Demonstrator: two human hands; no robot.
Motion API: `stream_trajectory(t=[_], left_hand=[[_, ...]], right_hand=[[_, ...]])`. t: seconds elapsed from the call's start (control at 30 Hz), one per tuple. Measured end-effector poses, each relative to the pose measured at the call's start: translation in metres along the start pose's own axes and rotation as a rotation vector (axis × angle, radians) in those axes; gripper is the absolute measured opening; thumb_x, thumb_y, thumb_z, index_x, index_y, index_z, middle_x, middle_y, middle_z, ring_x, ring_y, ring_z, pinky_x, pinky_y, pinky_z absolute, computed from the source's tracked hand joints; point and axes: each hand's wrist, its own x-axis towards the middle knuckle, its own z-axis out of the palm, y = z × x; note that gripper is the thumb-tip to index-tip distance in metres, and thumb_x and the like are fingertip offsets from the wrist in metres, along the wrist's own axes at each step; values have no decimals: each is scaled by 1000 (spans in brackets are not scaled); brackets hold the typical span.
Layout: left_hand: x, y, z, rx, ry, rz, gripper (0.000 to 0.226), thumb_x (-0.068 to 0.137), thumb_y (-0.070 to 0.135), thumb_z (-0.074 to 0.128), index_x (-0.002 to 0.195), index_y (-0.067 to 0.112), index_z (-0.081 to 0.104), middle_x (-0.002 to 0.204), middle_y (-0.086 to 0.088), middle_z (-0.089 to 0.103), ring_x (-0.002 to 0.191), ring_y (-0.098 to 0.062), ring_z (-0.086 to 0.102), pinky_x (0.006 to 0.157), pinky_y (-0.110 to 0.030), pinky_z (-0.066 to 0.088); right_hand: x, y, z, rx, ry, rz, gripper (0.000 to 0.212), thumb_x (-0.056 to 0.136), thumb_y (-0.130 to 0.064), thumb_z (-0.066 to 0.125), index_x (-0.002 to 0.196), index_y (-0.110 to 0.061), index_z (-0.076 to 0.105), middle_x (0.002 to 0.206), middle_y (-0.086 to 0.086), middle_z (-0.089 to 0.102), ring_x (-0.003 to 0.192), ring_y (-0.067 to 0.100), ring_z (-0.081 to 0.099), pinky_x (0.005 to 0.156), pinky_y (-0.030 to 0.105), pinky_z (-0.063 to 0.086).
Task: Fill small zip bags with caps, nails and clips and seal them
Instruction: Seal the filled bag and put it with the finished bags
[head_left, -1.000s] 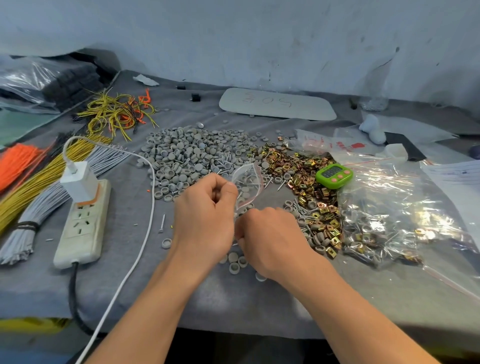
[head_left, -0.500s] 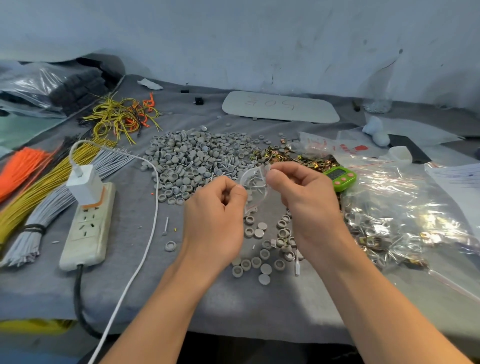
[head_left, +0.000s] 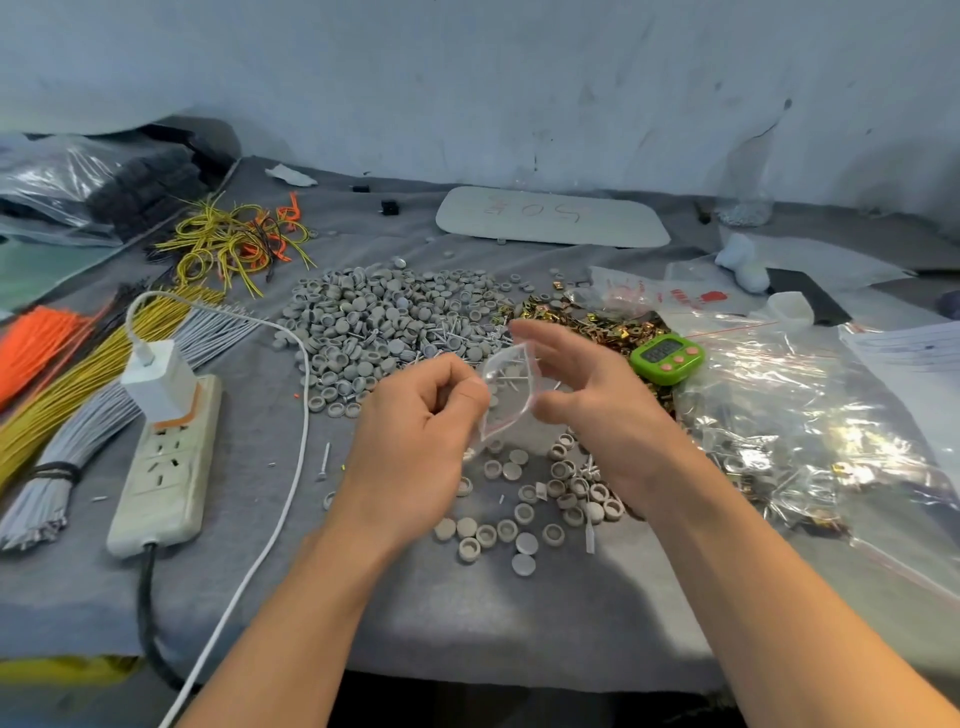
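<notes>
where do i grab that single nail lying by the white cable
Pinch the nail mid-shaft, coming straight down from above. It lies flat on the grey cloth, apart from other parts, its thin length running away from you, so grip across it.

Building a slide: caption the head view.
Left hand pinches a small clear zip bag; open right hand hovers beside it above scattered grey round caps.

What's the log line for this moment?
left hand: pinches small clear plastic zip bag | right hand: open beside bag | bag: held above scattered grey round plastic caps | seal: cannot tell
</notes>
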Motion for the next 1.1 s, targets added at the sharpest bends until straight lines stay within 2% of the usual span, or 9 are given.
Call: stream_trajectory(t=[0.1,0.2,0.27,0.37,0.43,0.57,0.7,0.8,1.1], left_hand=[[4,-1,-5,-63,-143,-15,25,90,30,54,68,19,57,57,3,52,57,-14,48,56,-34,39],[8,-6,-7,-111,0,-67,24,88,31,56,68,20,62,59,5,56,58,-11,51,59,-33,42],[9,-8,-7,-171,79,-94,29,89,42,56,76,22,72,67,4,69,64,-10,62,64,-29,47],[8,-7,-3,-210,15,-93,29,79,56,68,97,36,78,85,6,79,81,-6,74,72,-12,52],[7,-6,-1,-205,-18,-103,35,67,49,82,100,38,78,85,6,79,81,-9,76,73,-21,58],[8,-1,2,-164,61,-105,26,66,38,88,91,39,81,75,3,78,72,-19,77,72,-37,62],[12,0,2,-236,204,-133,22,78,7,86,79,29,83,70,-2,77,63,-13,70,64,-28,59],[14,2,3,-322,214,-177,13,82,3,81,78,16,81,68,-2,75,59,-8,65,59,-18,53],[18,-2,8,-389,240,-245,21,83,6,79,67,20,78,61,0,70,53,-7,59,56,-15,50]], right_hand=[[-2,2,4,138,-96,-56,33,75,-5,75,104,-20,79,103,-2,78,98,11,72,85,24,54],[-2,3,3,235,35,-39,10,83,-3,79,88,-12,81,88,8,77,84,15,69,84,29,52],[-2,2,2,270,130,-36,16,85,-3,78,79,-16,82,82,4,76,78,14,66,82,30,52],[-5,0,2,330,281,-56,20,85,-3,78,75,-20,83,77,2,74,72,14,61,75,27,53],[-6,-1,2,343,337,-80,17,86,-4,79,77,-18,83,76,3,74,69,12,60,68,24,53],[-7,-4,-1,313,392,-114,10,85,-5,80,79,-13,82,77,8,76,65,11,62,63,21,52],[-12,-4,-7,322,361,-128,12,82,-3,82,79,-14,82,73,5,75,63,10,64,61,19,53],[-13,-2,-11,322,339,-96,12,83,-4,82,76,-15,82,69,4,74,61,12,65,61,19,53],[-16,-3,-10,393,279,20,20,88,1,75,71,-9,74,64,2,69,56,10,62,54,20,52]])
